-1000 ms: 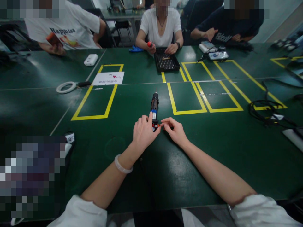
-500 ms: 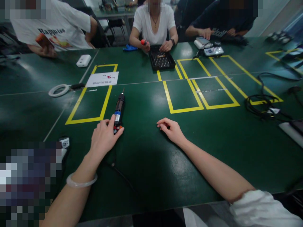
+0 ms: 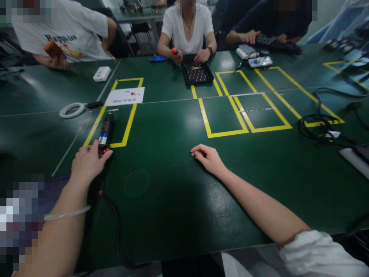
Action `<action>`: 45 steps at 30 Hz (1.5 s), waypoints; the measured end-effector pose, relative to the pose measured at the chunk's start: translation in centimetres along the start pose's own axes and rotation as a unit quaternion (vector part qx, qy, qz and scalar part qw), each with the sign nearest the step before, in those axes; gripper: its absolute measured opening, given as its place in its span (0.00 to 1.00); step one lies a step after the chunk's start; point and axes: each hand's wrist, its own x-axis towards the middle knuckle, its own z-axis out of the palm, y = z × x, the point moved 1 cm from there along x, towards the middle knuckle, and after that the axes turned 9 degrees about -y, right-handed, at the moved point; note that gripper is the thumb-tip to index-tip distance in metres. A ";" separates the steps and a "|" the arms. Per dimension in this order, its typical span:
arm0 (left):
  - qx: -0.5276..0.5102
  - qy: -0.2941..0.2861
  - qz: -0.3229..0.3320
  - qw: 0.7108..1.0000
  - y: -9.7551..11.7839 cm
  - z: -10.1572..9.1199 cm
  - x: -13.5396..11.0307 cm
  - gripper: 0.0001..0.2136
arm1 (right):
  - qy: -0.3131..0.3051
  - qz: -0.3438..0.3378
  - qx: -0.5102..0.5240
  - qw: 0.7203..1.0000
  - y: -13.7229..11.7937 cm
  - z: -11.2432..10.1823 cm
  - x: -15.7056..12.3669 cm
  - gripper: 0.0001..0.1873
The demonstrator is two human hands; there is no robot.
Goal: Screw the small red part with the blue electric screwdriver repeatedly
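My left hand (image 3: 90, 161) is closed around the rear end of an electric screwdriver (image 3: 106, 130), black with a blue and silver band. The tool points away from me, its front part inside the left yellow-taped rectangle (image 3: 130, 125). A dark cord (image 3: 117, 227) trails from its rear toward the table's front edge. On the green table, my right hand (image 3: 210, 158) rests with fingers curled in toward the thumb. Nothing shows between those fingers.
A printed white sheet (image 3: 125, 96) and a white tape roll (image 3: 72, 110) lie at the left. Across the table a person holds a red-tipped tool over a black tray (image 3: 198, 81). Coiled black cables (image 3: 314, 130) lie at the right. Two more people sit opposite.
My left hand has moved left with the electric screwdriver, from right of the left taped rectangle to over its near part. The cord followed. My right hand stays put.
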 end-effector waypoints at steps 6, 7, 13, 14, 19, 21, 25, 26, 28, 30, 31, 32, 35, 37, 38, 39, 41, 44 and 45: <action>0.040 0.121 -0.012 0.992 1.7 -0.3 -1.7 0.27 | -0.003 -0.002 -0.005 1.000 -0.1 -0.1 0.0 0.09; 0.046 0.129 -0.006 0.991 2.0 -0.3 -1.9 0.25 | -0.004 -0.002 -0.006 1.000 -0.1 -0.1 0.0 0.09; 0.045 0.122 -0.017 0.991 2.6 -0.9 -2.1 0.23 | -0.009 -0.002 -0.007 1.000 -0.3 -0.2 0.1 0.10; 0.038 0.122 -0.027 0.991 2.6 -1.1 -2.2 0.22 | -0.010 -0.004 -0.007 1.000 -0.3 -0.2 0.1 0.10; -0.066 0.156 -0.009 0.986 4.7 -2.2 -2.9 0.21 | -0.011 -0.011 -0.013 1.000 -0.4 -0.1 0.1 0.10; -0.219 0.107 0.079 0.967 7.3 -2.4 -3.4 0.19 | -0.012 -0.011 -0.012 1.000 -0.4 -0.1 0.1 0.10; -0.505 -0.103 0.265 0.815 14.0 -2.4 -5.0 0.20 | -0.017 -0.010 0.013 1.000 -0.4 -0.2 0.0 0.09; -0.529 -0.145 0.285 0.786 15.5 -2.3 -5.5 0.21 | -0.022 -0.012 0.023 0.999 -0.4 -0.2 -0.1 0.09; -0.554 -0.203 0.307 0.746 17.9 -2.0 -6.4 0.22 | -0.041 -0.016 0.048 0.998 -0.5 -0.2 -0.1 0.09; -0.570 -0.233 0.318 0.720 19.3 -1.4 -7.1 0.23 | -0.072 -0.020 0.077 0.994 -0.6 0.0 -0.2 0.13; -0.575 -0.243 0.325 0.711 19.7 -1.1 -7.3 0.24 | -0.089 -0.022 0.090 0.992 -0.6 0.1 -0.1 0.15; -0.576 -0.252 0.334 0.702 20.0 -0.7 -7.4 0.24 | -0.104 -0.023 0.101 0.989 -0.7 0.3 -0.1 0.17; -0.571 -0.270 0.361 0.686 20.3 0.3 -7.6 0.25 | -0.127 -0.024 0.112 0.985 -0.9 0.6 -0.1 0.13; -0.584 -0.279 0.356 0.674 20.3 0.7 -7.6 0.24 | -0.125 -0.022 0.114 0.985 -0.9 0.6 -0.1 0.10; -0.598 -0.282 0.344 0.666 20.3 0.9 -7.6 0.23 | -0.120 -0.021 0.115 0.986 -0.9 0.7 -0.1 0.10; -0.615 -0.286 0.329 0.657 20.4 1.0 -7.6 0.21 | -0.115 -0.019 0.117 0.986 -0.9 0.7 -0.1 0.10; -0.642 -0.295 0.299 0.642 20.4 1.1 -7.5 0.18 | -0.102 -0.018 0.119 0.987 -0.7 0.6 -0.1 0.11; -0.635 -0.303 0.293 0.647 20.4 1.1 -7.5 0.16 | -0.090 -0.018 0.114 0.989 -0.4 0.7 -0.2 0.11; -0.626 -0.303 0.298 0.654 20.4 1.0 -7.5 0.16 | -0.089 -0.019 0.112 0.989 -0.3 0.7 -0.2 0.11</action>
